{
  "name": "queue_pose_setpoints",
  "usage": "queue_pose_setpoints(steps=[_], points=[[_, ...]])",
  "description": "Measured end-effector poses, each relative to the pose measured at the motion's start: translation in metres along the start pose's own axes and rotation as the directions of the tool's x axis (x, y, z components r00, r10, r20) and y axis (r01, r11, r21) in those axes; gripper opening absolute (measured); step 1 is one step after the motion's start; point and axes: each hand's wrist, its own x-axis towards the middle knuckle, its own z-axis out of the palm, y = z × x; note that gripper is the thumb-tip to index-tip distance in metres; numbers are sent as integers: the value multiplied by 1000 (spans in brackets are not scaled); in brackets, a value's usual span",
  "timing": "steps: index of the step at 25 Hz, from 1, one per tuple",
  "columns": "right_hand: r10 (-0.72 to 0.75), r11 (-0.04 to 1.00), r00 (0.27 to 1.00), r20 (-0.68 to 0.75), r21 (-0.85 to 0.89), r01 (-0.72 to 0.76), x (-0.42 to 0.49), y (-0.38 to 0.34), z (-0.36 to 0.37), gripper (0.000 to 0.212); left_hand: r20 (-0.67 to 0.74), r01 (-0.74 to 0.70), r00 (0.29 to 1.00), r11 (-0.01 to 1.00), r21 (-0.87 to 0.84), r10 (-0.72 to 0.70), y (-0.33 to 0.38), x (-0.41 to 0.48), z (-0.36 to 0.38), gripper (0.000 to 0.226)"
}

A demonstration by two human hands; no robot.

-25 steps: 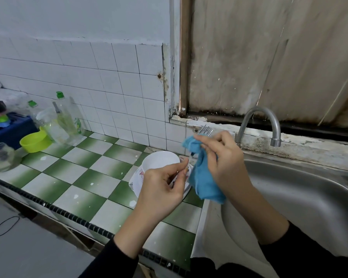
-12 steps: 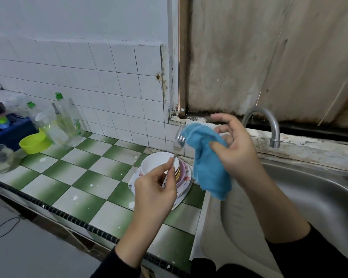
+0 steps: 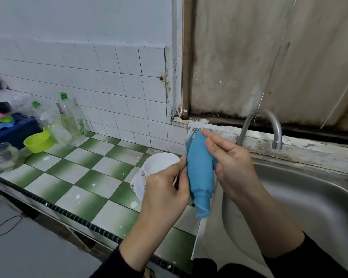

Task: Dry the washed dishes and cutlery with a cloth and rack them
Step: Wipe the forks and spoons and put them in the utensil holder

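Observation:
My left hand (image 3: 165, 189) pinches the handle end of a metal fork (image 3: 193, 131), whose blurred tines stick up above a blue cloth (image 3: 199, 173). My right hand (image 3: 231, 161) holds the cloth wrapped around the fork's shaft, thumb and fingers on it. The cloth's loose end hangs down over the counter's edge by the sink. Behind my left hand a white bowl (image 3: 159, 165) lies tilted on the green and white tiled counter (image 3: 72, 177); what it leans on is hidden.
A steel sink (image 3: 299, 207) with a curved tap (image 3: 269, 125) fills the right side. At the far left stand a lime bowl (image 3: 38, 141), clear bottles (image 3: 70, 119), a glass jar (image 3: 2, 155) and a blue rack (image 3: 12, 131) with coloured items.
The right hand has slid the cloth down along the fork, so the tines show above it again. The left hand has stayed on the handle.

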Motion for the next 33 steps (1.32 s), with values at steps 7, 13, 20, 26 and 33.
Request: queue_pose_setpoints(steps=[7, 13, 20, 26, 33], points=[[-131, 921, 930, 343, -305, 242, -9, 8, -9, 71, 119, 160, 983, 977, -143, -143, -2, -6, -6, 22], [-533, 356, 781, 325, -751, 556, -2, 37, -16, 44, 94, 227, 973, 951, -208, -212, -2, -6, -3, 29], [-502, 518, 820, 273, -664, 539, 4, 48, -13, 46, 139, 257, 964, 933, -253, -228, -1, -4, -6, 24], [-299, 868, 931, 211, -345, 357, -6, 57, -1, 45, 158, 234, 967, 941, -245, -200, -4, -6, -6, 25], [22, 998, 981, -191, 60, -11, 8, 29, -3, 34, 164, 315, 947, 904, -289, -277, -13, -7, -6, 36]])
